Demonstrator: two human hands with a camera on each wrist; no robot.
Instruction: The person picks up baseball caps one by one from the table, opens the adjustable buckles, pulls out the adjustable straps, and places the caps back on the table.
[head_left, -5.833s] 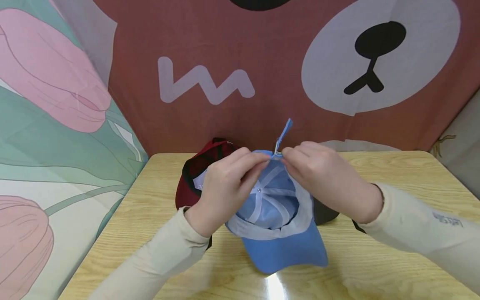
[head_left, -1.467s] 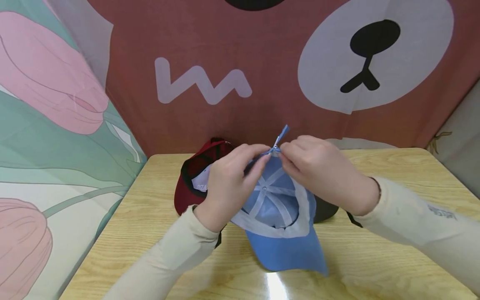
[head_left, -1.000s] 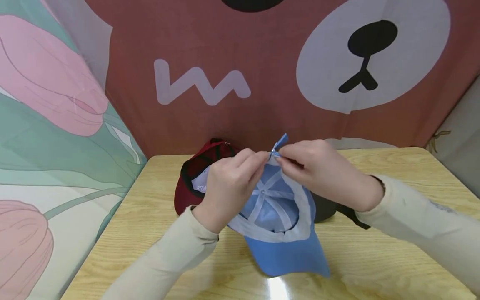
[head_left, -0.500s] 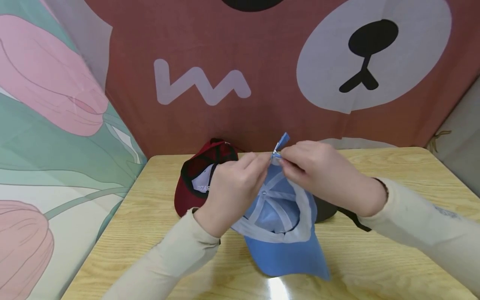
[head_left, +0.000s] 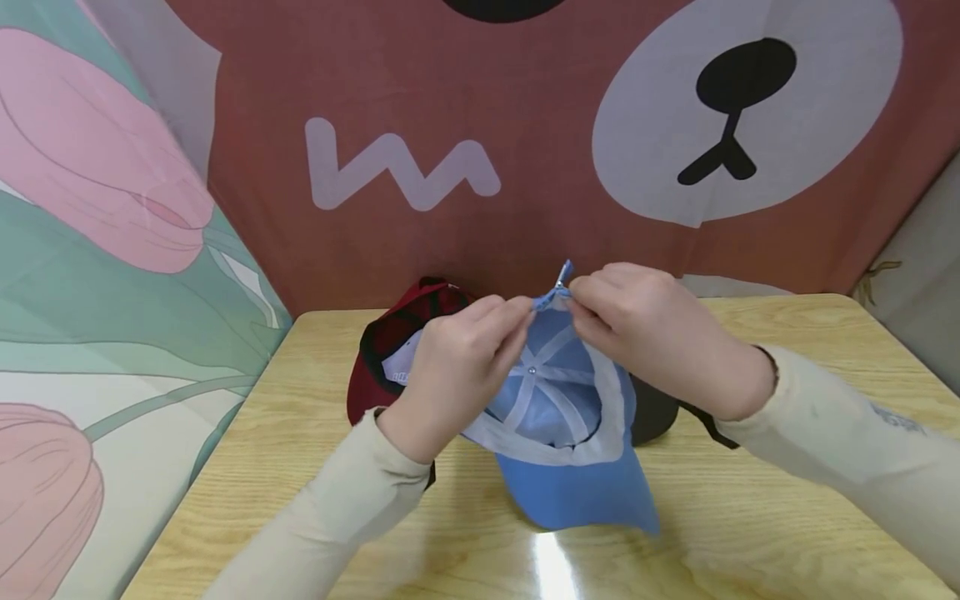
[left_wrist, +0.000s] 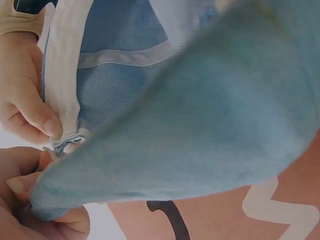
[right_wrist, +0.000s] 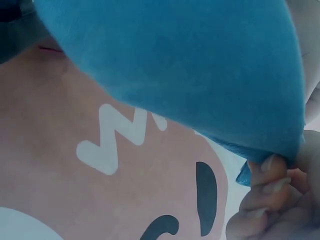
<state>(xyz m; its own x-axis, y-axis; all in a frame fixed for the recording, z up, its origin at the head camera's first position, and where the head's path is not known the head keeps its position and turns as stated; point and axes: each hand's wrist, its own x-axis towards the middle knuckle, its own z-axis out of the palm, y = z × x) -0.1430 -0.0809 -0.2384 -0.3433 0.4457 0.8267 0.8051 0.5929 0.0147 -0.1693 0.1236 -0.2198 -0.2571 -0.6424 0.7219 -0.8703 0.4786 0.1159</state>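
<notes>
Left hand (head_left: 456, 367) and right hand (head_left: 660, 342) pinch the back strap (head_left: 543, 302) of the light-blue baseball cap (head_left: 553, 417) at its far edge. Cap over wooden table (head_left: 262, 475), opening upward, long axis near-far, visor pointing near. Maroon cap (head_left: 365, 393) left.

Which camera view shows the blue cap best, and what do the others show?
The head view shows the blue cap best: its brim, inner band and lining all appear. The left wrist view gives a close, partial look at inside and outside; the right wrist view shows mainly outer fabric, cut off at the top.
</notes>
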